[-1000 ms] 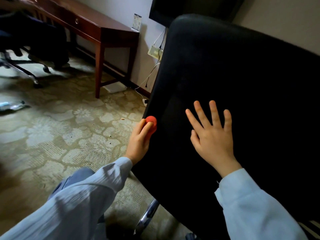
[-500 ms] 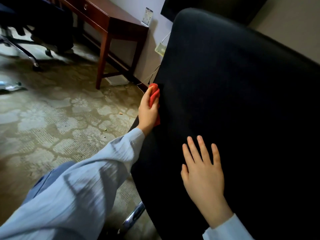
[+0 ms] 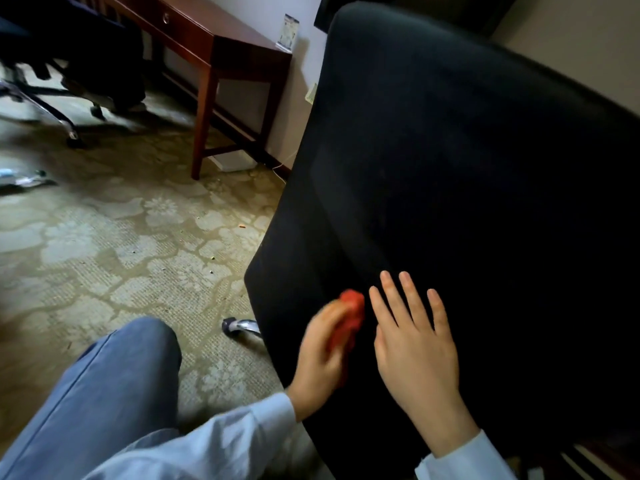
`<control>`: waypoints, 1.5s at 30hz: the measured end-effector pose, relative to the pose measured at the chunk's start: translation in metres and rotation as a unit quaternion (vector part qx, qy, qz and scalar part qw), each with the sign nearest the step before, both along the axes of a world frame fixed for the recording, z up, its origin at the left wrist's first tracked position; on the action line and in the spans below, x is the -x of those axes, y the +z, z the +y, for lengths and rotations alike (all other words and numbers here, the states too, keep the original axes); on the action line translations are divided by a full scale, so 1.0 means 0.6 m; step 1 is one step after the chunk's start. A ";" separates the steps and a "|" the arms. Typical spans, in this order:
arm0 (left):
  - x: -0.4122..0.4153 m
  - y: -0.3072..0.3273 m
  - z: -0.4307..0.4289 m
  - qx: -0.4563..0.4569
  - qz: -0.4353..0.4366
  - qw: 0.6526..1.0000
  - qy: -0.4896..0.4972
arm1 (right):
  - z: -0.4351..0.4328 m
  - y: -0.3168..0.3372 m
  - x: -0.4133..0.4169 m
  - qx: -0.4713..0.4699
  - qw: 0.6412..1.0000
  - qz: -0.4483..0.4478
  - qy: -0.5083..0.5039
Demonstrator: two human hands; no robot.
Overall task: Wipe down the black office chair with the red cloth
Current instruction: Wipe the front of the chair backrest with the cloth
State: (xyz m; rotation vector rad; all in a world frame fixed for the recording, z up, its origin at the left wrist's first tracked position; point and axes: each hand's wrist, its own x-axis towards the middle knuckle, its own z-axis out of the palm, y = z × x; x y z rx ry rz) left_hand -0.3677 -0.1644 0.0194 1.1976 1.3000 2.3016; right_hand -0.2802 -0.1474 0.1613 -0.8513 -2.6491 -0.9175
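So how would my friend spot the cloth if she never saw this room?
Look for the big black office chair filling the right side of the view. Low on its back the right hand rests flat, and beside it the left hand grips the red cloth. It is the only bright red thing there.

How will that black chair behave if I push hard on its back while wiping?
Probably rolls: a chrome leg ending in a caster shows below the chair, though the carpet should slow it. It may also swivel or tilt, likely why the right hand lies flat against the back while the left hand holds the cloth.
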 end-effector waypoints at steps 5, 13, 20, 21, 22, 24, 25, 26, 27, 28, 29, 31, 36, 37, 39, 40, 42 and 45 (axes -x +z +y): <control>0.130 0.115 0.066 -0.075 -0.200 0.974 0.080 | -0.003 0.005 -0.031 0.007 1.000 0.011 0.003; 0.308 0.260 0.174 -0.006 -0.186 0.974 0.132 | 0.011 0.007 -0.034 -0.003 1.000 -0.023 0.008; 0.199 0.224 0.130 -0.031 -0.103 0.990 0.090 | 0.012 0.003 -0.013 -0.004 0.999 -0.033 0.015; 0.175 0.217 0.119 -0.038 -0.088 0.992 0.080 | 0.011 0.003 -0.010 -0.005 0.999 -0.032 0.019; 0.150 0.209 0.108 -0.045 -0.074 0.994 0.071 | 0.008 0.004 -0.008 -0.006 0.999 -0.026 0.026; 0.108 0.189 0.089 -0.052 -0.057 0.996 0.054 | -0.002 0.006 -0.008 -0.003 0.999 -0.010 0.036; 0.087 0.176 0.079 -0.045 -0.054 0.997 0.044 | -0.009 0.006 -0.011 -0.002 0.999 -0.002 0.036; 0.067 0.164 0.067 -0.035 -0.046 0.998 0.034 | -0.016 0.006 -0.016 -0.004 0.999 0.003 0.035; 0.046 0.153 0.053 -0.025 -0.032 0.999 0.020 | -0.023 0.005 -0.024 -0.007 0.999 0.006 0.031; 0.026 0.140 0.036 -0.019 -0.012 1.000 0.002 | -0.030 0.004 -0.033 -0.009 1.000 0.007 0.027; 0.006 0.127 0.020 -0.012 0.017 1.000 -0.010 | -0.037 0.005 -0.043 -0.008 1.000 0.008 0.023; -0.028 0.091 -0.014 0.014 0.081 0.996 -0.020 | -0.054 0.004 -0.064 -0.011 1.000 0.009 0.023; -0.062 0.024 -0.067 0.002 -0.110 0.985 -0.132 | -0.078 -0.019 -0.108 -0.037 0.999 -0.010 0.019; -0.055 0.031 -0.067 -0.008 -0.182 0.976 -0.117 | -0.078 -0.024 -0.114 -0.044 0.999 -0.009 0.016; -0.019 0.050 -0.046 -0.010 -0.257 0.966 -0.035 | -0.073 -0.029 -0.121 -0.070 0.997 -0.003 0.022; 0.008 0.058 -0.031 -0.007 -0.279 0.960 -0.004 | -0.068 -0.029 -0.123 -0.088 0.996 -0.005 0.032; 0.066 0.081 -0.004 -0.001 -0.297 0.954 0.033 | -0.051 -0.024 -0.126 -0.127 0.990 -0.020 0.061; 0.129 0.112 0.028 0.014 -0.267 0.962 0.053 | -0.017 -0.019 -0.123 -0.178 0.976 -0.056 0.116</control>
